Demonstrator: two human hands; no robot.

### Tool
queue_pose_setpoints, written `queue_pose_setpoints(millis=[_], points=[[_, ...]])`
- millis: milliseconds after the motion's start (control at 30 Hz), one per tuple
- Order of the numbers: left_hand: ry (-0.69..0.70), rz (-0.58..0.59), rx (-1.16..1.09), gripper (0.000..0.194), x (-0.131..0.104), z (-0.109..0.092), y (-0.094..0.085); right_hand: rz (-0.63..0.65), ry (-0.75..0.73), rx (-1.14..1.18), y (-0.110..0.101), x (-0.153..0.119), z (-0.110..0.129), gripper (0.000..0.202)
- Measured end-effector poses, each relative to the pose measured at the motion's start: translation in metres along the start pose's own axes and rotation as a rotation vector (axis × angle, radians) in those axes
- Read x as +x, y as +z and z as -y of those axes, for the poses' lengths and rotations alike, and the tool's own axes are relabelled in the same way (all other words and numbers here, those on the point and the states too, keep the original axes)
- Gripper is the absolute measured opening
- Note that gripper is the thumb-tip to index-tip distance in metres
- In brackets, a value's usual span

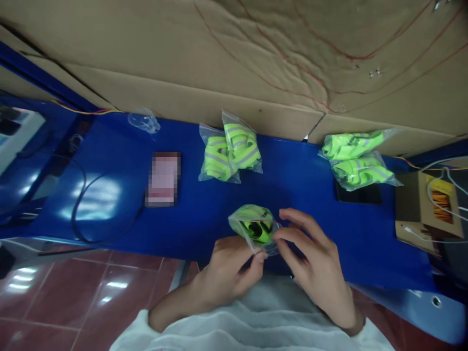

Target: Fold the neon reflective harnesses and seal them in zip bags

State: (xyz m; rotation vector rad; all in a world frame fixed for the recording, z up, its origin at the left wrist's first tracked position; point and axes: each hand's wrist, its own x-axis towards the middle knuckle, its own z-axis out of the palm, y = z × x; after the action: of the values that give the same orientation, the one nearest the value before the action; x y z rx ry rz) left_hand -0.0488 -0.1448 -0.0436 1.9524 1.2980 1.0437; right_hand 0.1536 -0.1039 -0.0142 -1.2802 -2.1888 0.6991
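Note:
A clear plastic bag [254, 224] with a neon green strap and some black parts inside sits at the front edge of the blue table, its mouth towards me. My left hand [234, 265] pinches the bag's near edge between thumb and fingers. On the other side, my right hand [310, 253] has its thumb and index finger closed on the bag's right edge, the other fingers loosely bent. Beyond them lie two filled bags of green and silver straps [230, 151] at the back middle.
Two more strap bags [358, 158] lie at the right over a dark flat object [360, 194]. An open cardboard box [409, 204] with cables is further right. A blurred-out phone-like item [163, 179], clear plastic [145, 122] and a black cable [75, 214] are left. Cardboard [183, 58] walls the back.

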Motion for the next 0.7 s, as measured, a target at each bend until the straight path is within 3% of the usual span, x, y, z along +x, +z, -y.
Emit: queue_pose_setpoints(millis=[100,200,267,333,400,467,533,600,700], points=[[0.05,0.042,0.021,0.023,-0.001,-0.005,0.006,0.133,-0.029,-0.048,-0.012,-0.006,-0.003,0.032],[0.101,0.106,-0.033,0.023,-0.011,0.002,0.011,0.19,0.008,-0.035,-0.021,-0.009,-0.01,0.044],[0.152,0.045,-0.056,0.016,-0.02,0.012,0.012,0.219,0.062,0.008,-0.021,-0.01,-0.016,0.047],[0.194,-0.102,0.001,0.01,-0.027,0.025,0.012,0.245,0.124,0.058,-0.014,-0.011,-0.023,0.042],[0.157,-0.15,0.134,0.035,-0.032,0.039,0.01,0.242,0.184,0.11,-0.004,-0.015,-0.033,0.037],[0.074,-0.015,0.266,0.077,-0.035,0.052,0.01,0.24,0.231,0.208,0.005,-0.019,-0.043,0.034],[0.011,0.172,0.33,0.105,-0.038,0.06,0.012,0.255,0.256,0.358,0.01,-0.024,-0.055,0.031],[-0.015,0.255,0.343,0.109,-0.041,0.065,0.017,0.285,0.261,0.51,0.011,-0.028,-0.066,0.032],[-0.013,0.239,0.338,0.1,-0.049,0.067,0.022,0.328,0.254,0.626,0.008,-0.033,-0.079,0.039]])
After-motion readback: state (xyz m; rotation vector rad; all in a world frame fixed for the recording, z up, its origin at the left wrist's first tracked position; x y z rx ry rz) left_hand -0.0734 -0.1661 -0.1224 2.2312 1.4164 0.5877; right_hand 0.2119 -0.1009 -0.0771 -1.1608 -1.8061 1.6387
